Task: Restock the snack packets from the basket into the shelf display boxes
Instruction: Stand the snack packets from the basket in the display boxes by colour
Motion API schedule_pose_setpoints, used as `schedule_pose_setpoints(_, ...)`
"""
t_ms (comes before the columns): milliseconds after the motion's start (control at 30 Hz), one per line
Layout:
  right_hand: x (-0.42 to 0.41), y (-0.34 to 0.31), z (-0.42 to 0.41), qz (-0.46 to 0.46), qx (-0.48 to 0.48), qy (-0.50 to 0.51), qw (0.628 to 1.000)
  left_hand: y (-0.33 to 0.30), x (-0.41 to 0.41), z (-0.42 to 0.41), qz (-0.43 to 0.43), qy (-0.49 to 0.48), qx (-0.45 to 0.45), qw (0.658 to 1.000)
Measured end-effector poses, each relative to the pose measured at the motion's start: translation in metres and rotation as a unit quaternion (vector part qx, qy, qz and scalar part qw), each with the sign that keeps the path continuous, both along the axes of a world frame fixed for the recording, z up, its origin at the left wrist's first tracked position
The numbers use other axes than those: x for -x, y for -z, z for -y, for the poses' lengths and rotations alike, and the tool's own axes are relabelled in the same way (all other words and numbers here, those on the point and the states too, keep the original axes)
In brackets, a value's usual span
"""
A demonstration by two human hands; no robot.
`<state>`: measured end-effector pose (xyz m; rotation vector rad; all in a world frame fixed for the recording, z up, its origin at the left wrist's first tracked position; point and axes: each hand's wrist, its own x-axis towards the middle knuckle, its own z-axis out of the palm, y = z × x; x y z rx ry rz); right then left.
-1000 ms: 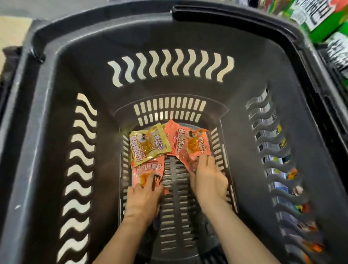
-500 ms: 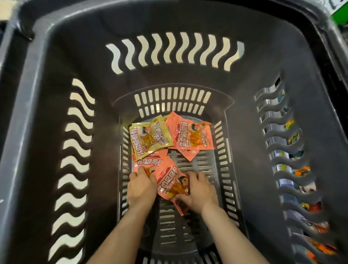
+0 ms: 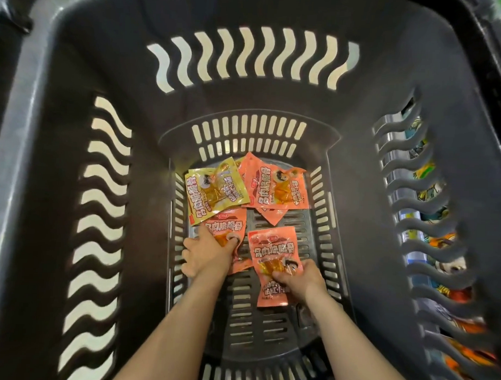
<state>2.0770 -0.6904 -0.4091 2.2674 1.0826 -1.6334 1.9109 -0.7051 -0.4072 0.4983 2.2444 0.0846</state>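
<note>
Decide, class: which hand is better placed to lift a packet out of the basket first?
Right. The right hand already pinches a separate orange packet; the left hand grips one tucked under the yellow packet.

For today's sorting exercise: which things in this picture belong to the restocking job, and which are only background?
Job: basket; yellow packet; far orange packet; orange packet under the left hand; orange packet gripped by the right hand.
Background: shelf goods seen through the basket's side slots.
</note>
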Motion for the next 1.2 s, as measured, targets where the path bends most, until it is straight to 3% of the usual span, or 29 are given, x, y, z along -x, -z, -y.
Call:
schedule_pose_setpoints(200,-0.003,0.001,-0.001,-0.040,0.026,0.073,0.996,0.008,-0.007,-0.004,0.018,-0.119,-0.024,0.992)
schedule_pose_setpoints(333,0.000,-0.009,-0.006,-0.036,0.010,0.086,0.996,0.010,-0.003,0.000,0.083,-0.154,-0.057,0.983)
schedule_pose_setpoints(633,0.000,-0.049,0.005,-0.038,-0.029,0.116,0.992,-0.020,0.003,0.011,0.132,-0.143,-0.084,0.977)
schedule_pose_setpoints(967,0.001,-0.128,0.029,-0.105,-0.143,0.223,0.959,-0.108,0.000,0.024,0.134,-0.116,-0.217,0.960)
schedule_pose_setpoints(1200,-0.009,-0.201,0.052,-0.152,-0.226,0.235,0.933,-0.175,0.000,0.046,0.208,-0.079,-0.319,0.921)
